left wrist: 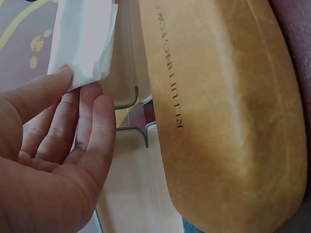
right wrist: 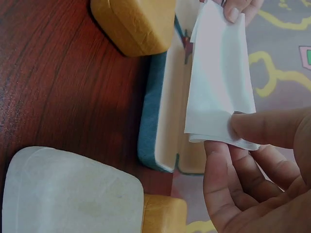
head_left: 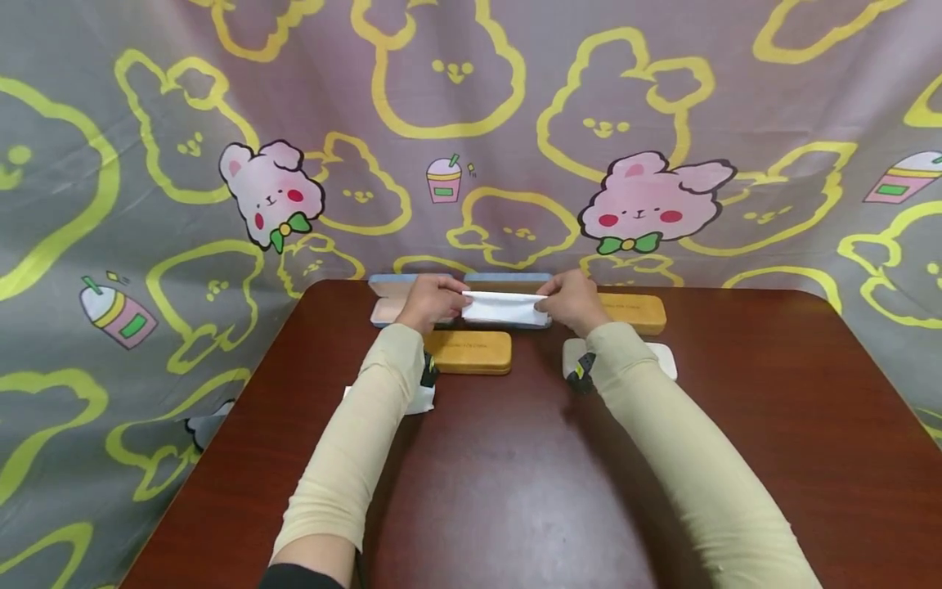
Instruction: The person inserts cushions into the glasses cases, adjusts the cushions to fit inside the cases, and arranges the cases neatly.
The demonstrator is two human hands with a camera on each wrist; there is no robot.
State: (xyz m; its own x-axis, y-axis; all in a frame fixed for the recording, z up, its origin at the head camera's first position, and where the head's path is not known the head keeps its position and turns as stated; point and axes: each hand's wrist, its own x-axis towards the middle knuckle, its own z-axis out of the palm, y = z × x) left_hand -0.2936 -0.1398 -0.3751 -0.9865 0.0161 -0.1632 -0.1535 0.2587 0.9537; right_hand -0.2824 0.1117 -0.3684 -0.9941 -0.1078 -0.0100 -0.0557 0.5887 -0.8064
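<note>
A folded white tissue (head_left: 504,309) is stretched between both hands, above an open blue glasses case (right wrist: 150,116) with a beige lining. My left hand (head_left: 430,303) pinches its left end between thumb and fingers. At the right end, my right hand (head_left: 574,303) pinches it the same way, thumb on the near face. The tissue covers part of the case's inside. A second open blue glasses case (head_left: 386,311) stands partly behind my left hand. Just below that hand lies a closed mustard-yellow glasses case (head_left: 474,352) with dark lettering.
Another yellow case (head_left: 636,313) sits at the back right, beyond my right hand. A pale grey case (head_left: 662,360) is partly hidden by my right forearm. Under my left forearm lies another white piece (head_left: 422,399). A patterned curtain (head_left: 515,164) hangs behind the brown table (head_left: 515,491).
</note>
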